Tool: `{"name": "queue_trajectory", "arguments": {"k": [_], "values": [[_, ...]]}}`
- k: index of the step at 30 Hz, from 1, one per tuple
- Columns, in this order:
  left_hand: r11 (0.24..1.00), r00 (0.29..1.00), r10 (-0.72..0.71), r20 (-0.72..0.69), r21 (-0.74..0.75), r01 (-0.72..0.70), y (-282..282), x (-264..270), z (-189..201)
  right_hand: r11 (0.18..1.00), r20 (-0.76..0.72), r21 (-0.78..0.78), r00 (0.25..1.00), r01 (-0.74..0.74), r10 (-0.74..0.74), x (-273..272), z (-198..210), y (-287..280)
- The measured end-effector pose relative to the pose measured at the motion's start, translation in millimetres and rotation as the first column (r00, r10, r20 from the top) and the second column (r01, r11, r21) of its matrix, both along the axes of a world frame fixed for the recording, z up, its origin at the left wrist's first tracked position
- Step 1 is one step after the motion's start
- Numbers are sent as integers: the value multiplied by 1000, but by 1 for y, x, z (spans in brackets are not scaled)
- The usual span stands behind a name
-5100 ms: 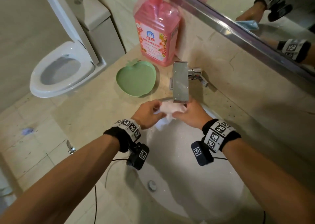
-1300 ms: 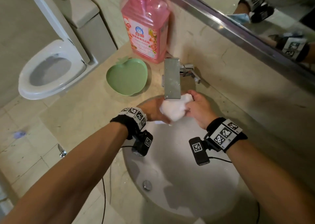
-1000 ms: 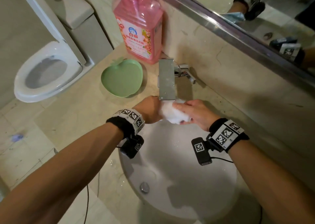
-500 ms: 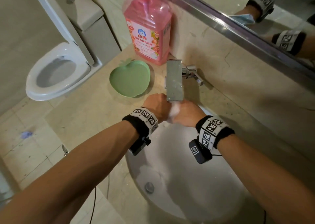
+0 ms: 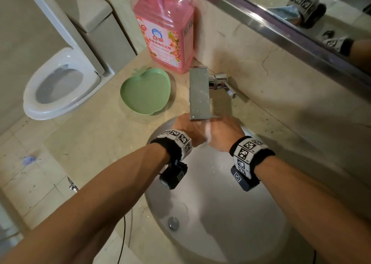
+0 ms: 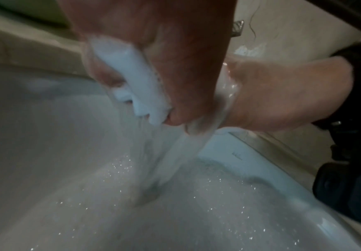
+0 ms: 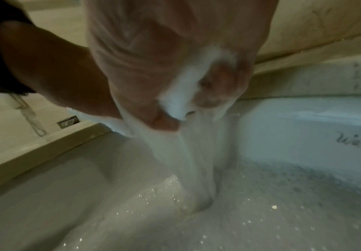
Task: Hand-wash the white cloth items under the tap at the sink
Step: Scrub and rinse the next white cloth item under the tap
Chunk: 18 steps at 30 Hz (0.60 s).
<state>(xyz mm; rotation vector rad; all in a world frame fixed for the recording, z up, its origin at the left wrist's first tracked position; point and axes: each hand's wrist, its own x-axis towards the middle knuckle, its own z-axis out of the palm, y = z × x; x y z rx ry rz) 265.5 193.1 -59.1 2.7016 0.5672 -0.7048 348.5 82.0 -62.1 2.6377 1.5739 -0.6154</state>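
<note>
The head view looks steeply down on both forearms, the sink [image 5: 230, 213] and tap [image 5: 199, 95]. Each wrist view sits under its palm, close, facing the basin beyond the fingers; all three share the basin.

The head view is dim and warm-toned, with soft shadows of the forearms falling into the sink [image 5: 251, 219] and straight lines bowing toward the frame edges. Both wrist views are darker, grainy and smeared by motion blur. Small specks of glare glitter on the wet basin, and the running water [image 7: 188, 163] shows only as a pale streak
</note>
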Motion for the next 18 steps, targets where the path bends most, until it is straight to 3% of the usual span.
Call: {"name": "queue_trajectory", "arguments": {"k": [2, 4, 7, 9, 11, 15, 18], "values": [[994, 993, -40, 114, -96, 51, 1, -1, 5, 999, -21, 43, 1000, 20, -20, 1, 3, -4], [982, 989, -72, 127, -163, 92, 6, -7, 12, 995, -65, 87, 997, 41, -36, 3, 4, -5], [950, 984, 41, 174, -313, 16, 18, -22, 14, 996, -236, 91, 972, 9, 13, 7, 15, -2], [824, 971, 220, 93, -550, -134, 25, -33, 19, 985, -316, 112, 935, -130, 160, 6, 23, 1], [723, 955, 292, 55, -667, -182, 31, -41, 18, 979, -378, 156, 908, -130, 181, -2, 29, 5], [685, 910, 401, 108, -694, -220, 36, -60, 20, 964, -408, 242, 913, 108, 0, -20, 25, 10], [653, 856, 505, 107, -696, -298, 33, -72, 18, 859, -620, 303, 770, 412, -151, -25, 21, 10]]}}
